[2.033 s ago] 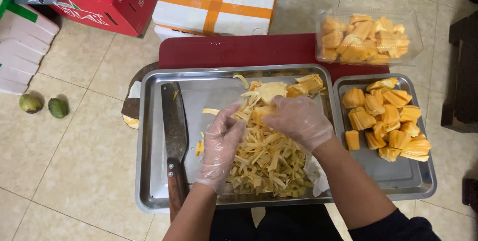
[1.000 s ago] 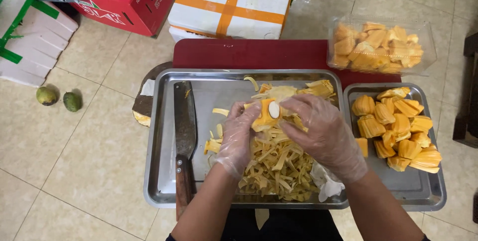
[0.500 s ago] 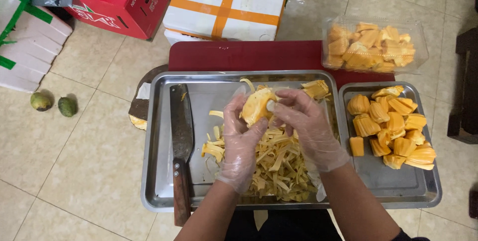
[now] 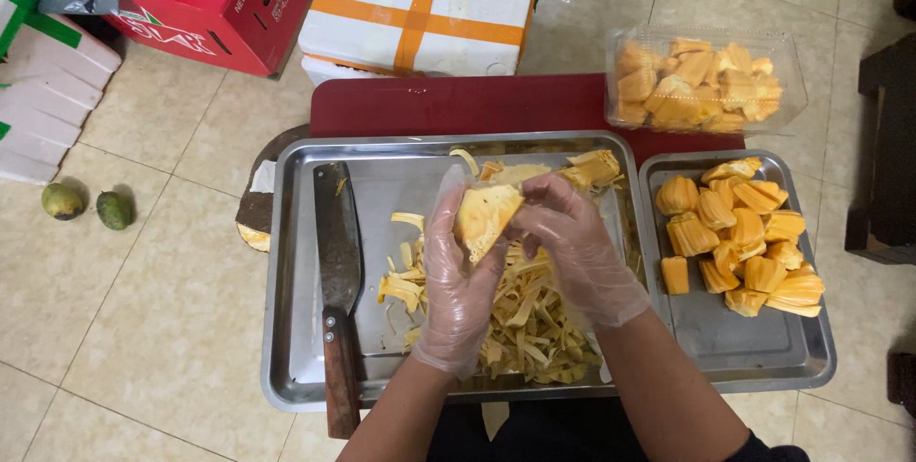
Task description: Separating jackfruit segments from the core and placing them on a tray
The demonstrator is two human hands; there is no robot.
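**Hand Position: Jackfruit Piece Over Large Tray**

Both gloved hands meet above the large steel tray (image 4: 286, 271). The left hand (image 4: 456, 276) grips the jackfruit piece (image 4: 484, 216) from below, fingers curled upward. The right hand (image 4: 572, 244) clamps the same piece from the side. Pale fibre strips (image 4: 520, 324) lie directly beneath. A cleaver (image 4: 338, 276) rests along the tray's left portion, leaving bare metal between. The smaller tray (image 4: 735, 328) of peeled pods (image 4: 739, 233) abuts the large tray's right edge.
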